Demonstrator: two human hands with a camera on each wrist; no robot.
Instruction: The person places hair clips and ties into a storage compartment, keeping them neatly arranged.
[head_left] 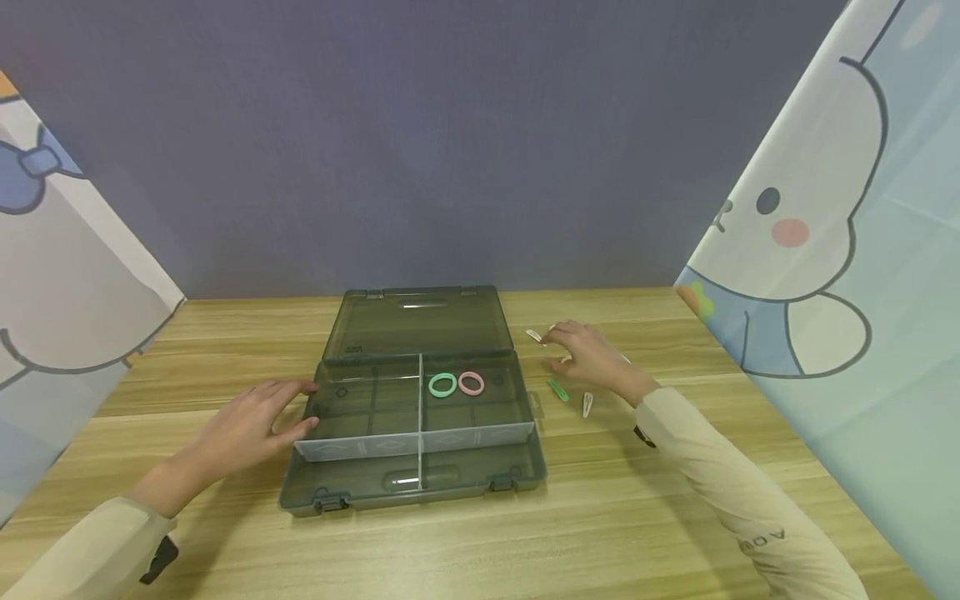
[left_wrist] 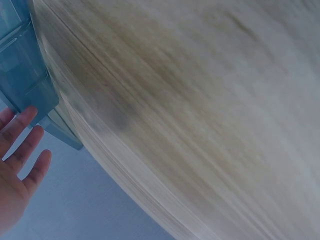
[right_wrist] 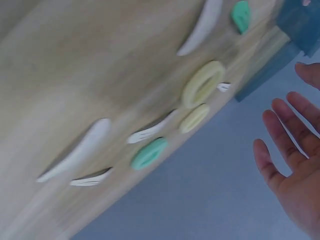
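A smoky translucent storage box (head_left: 412,498) lies with its lid (head_left: 420,325) folded back. In its right compartment sit a green hair tie (head_left: 442,395) and a pink hair tie (head_left: 471,394). My left hand (head_left: 243,423) rests at the box's left edge, fingers and thumb spread. Right of the box, my right hand (head_left: 590,357) hovers over small hair accessories, its fingers extended and apart. Around it lie a green hair clip (head_left: 557,389) and white hair clips (head_left: 587,404). The right wrist view shows another green hair tie (right_wrist: 135,161) and a cream hair tie (right_wrist: 189,95).
Everything stands on a light wood-grain table (head_left: 480,550). A dark grey panel (head_left: 420,150) rises behind it, with cartoon-printed sheets (head_left: 817,192) at both sides. The box's left compartment (head_left: 367,408) has a divider (head_left: 420,400) beside it.
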